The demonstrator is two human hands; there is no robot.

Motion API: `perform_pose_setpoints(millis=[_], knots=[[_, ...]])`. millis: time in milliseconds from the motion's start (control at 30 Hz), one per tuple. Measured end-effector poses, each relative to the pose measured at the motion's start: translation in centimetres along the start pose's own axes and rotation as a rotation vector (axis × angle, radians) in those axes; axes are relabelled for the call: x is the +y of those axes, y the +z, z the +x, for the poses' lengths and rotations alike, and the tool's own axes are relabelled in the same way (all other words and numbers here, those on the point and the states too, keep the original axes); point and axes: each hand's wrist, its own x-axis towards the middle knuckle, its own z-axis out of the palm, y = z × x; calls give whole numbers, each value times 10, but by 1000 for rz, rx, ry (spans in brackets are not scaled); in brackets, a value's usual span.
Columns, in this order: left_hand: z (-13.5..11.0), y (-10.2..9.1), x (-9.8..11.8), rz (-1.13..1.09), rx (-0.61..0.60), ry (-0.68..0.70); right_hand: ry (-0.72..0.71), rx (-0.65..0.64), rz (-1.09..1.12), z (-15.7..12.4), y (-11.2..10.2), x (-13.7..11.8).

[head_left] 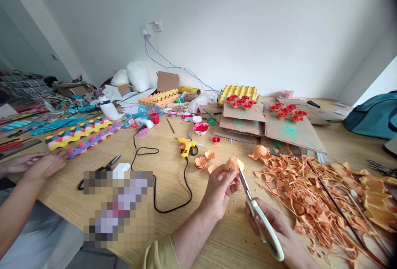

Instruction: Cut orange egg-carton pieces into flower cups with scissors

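Note:
My left hand (218,192) pinches a small orange egg-carton cup (231,164) above the table. In my right hand (279,223) is a pair of scissors (267,231) with pale handles; its blades reach up against the cup's right side. Whether the blades are fully closed I cannot tell. Just beyond my left hand, cut orange petal cups (200,162) lie on the wood, some stacked. To the right spreads a large heap of orange carton scraps (305,190). One red-painted flower cup (216,140) sits farther back.
A yellow glue gun (187,147) trails a black cord. Behind it stands a bowl of red paint (201,128). Red flowers rest on cardboard sheets (290,134). Black scissors (104,170) lie left, near a pixelated patch. Another person's hands (46,163) touch a painted carton strip (93,140).

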Motion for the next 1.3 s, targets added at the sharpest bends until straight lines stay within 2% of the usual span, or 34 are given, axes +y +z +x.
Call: perform_pose_setpoints(millis=[200, 433, 767, 933, 1100, 1300], knots=[[0, 1, 1, -10, 5, -11, -19, 12, 68, 0, 5, 5], [3, 0, 1, -9, 27, -33, 25, 56, 79, -1, 11, 5], [3, -1, -5, 110, 99, -55, 65, 143, -25, 3, 17, 6], [4, 2, -8, 157, 161, -9, 6, 245, -138, 3, 27, -4], [0, 10, -6, 190, 176, 27, 31, 228, -173, 3, 34, -14], [-2, 12, -5, 219, 195, 59, 43, 185, -185, 0, 36, -7]])
